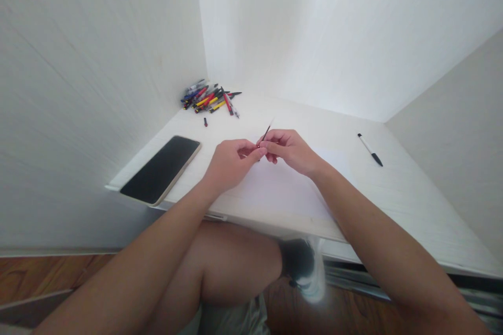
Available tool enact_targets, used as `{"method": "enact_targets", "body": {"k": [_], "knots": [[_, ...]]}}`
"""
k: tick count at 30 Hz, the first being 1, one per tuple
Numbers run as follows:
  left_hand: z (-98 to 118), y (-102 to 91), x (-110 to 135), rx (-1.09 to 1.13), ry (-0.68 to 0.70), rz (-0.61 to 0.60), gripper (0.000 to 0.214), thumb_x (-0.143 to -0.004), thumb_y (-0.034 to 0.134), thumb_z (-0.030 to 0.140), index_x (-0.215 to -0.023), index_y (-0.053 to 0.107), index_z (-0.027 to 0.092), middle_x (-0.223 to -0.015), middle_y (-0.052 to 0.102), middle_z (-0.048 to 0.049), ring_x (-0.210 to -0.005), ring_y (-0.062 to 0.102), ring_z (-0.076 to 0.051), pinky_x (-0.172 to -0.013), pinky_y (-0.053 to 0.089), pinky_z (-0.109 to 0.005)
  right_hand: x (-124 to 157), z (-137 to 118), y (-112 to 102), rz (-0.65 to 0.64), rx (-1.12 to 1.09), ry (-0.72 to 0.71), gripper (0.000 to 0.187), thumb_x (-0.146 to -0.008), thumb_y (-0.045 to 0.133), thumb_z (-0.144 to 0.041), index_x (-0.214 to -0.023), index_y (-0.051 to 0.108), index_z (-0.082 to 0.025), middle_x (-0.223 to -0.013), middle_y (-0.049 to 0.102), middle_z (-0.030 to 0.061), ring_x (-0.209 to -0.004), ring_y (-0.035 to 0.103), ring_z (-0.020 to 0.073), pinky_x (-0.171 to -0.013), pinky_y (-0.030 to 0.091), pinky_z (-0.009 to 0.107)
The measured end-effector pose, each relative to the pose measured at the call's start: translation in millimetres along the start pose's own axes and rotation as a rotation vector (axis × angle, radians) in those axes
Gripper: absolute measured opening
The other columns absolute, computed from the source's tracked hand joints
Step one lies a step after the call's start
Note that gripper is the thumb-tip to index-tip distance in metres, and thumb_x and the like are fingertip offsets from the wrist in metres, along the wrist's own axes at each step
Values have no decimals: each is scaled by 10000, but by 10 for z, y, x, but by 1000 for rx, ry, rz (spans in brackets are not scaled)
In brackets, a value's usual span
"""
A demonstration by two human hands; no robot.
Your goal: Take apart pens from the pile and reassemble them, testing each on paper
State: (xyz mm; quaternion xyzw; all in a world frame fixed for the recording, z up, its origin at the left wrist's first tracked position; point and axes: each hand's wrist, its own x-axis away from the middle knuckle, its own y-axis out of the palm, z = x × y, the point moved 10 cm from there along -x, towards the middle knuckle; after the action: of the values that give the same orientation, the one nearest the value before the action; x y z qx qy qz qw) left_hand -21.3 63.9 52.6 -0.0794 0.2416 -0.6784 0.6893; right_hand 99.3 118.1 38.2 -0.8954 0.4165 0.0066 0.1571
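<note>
My right hand (pixel 288 149) pinches a thin pen refill (pixel 267 132), dark along its lower part and clear at the top, tilted up to the right. My left hand (pixel 234 161) is closed, its thumb and forefinger meeting my right fingertips at the refill's lower end. A small dark bit shows between the fingers; its shape is mostly hidden. Under both hands lies a white sheet of paper (pixel 285 193) on the white desk.
A heap of pens (pixel 212 98), red, yellow, blue and clear, lies in the back left corner. Before it is a small dark pen part (pixel 205 122). A phone (pixel 161 168) rests at the left edge. To the right lies a white pen (pixel 367 145) with black ends. Walls enclose the desk (pixel 408 199).
</note>
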Motion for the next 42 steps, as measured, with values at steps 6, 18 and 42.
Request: {"method": "enact_targets", "body": {"k": [6,18,42], "knots": [[-37,33,-19,-55,2,-22,216,-891,659,343,-797,804,213,-842,805,-42,-759,716,-200,-760,547,-314,-9,-8,-35,40,25,-16,301,-920,696,-491,-845,665,-201,-708,604,-8,-599,520,114,-570,427,266],[-6,82,22,-137,9,-29,274,-925,594,337,-734,744,211,-833,790,-38,-769,694,-207,-808,533,-344,38,-102,-584,437,-168,-18,317,-884,705,-444,-828,469,-241,-663,542,-48,-497,476,90,-464,354,248],[711,1041,875,-217,487,-571,259,-1020,516,293,-884,727,229,-965,748,-77,-891,682,-230,-832,546,-389,-58,641,-923,518,143,103,85,-807,654,-170,-886,684,-167,-751,735,49,-589,634,127,-570,517,266]]}}
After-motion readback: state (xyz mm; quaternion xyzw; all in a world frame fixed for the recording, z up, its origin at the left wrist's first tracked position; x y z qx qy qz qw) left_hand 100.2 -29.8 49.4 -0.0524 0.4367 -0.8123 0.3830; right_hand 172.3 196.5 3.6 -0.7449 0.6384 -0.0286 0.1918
